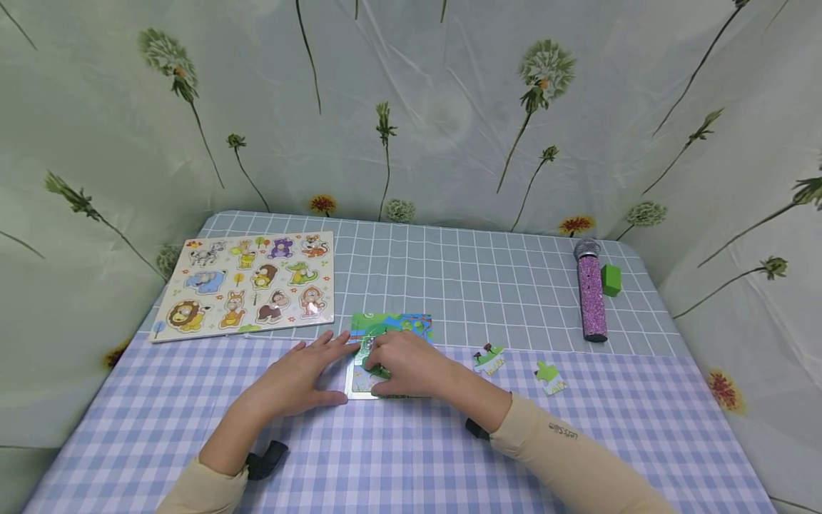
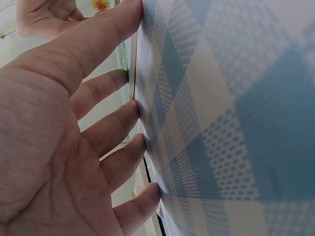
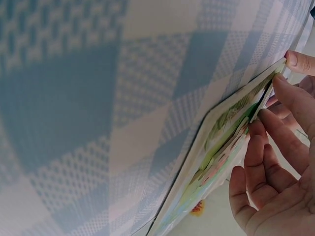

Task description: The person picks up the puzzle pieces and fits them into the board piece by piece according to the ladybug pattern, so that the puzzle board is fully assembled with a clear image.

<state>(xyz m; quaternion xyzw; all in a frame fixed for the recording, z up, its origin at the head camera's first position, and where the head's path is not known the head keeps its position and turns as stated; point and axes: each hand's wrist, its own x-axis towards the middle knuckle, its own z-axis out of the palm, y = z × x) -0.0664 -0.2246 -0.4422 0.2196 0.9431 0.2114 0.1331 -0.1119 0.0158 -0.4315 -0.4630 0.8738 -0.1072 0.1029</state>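
A small picture puzzle [image 1: 392, 323] in a white-edged tray lies before me. My right hand [image 1: 406, 363] is over it, and thumb and fingertips pinch a puzzle piece [image 3: 254, 112] tilted up from the board [image 3: 209, 129]. That hand covers much of the picture in the head view. My left hand [image 1: 302, 375] lies at the puzzle's left side with fingers spread, fingertips down on the cloth and at the tray's edge. Two loose puzzle pieces, one with brown and green [image 1: 489, 359] and one mostly green [image 1: 549, 377], lie to the right of the puzzle.
At the back left is a wooden animal puzzle board [image 1: 250, 280]. A glittery purple microphone [image 1: 591, 293] stands out at the back right beside a green block [image 1: 611, 280]. Blue checked cloth [image 1: 385, 457] covers the front, a grey grid cloth [image 1: 501, 285] the back.
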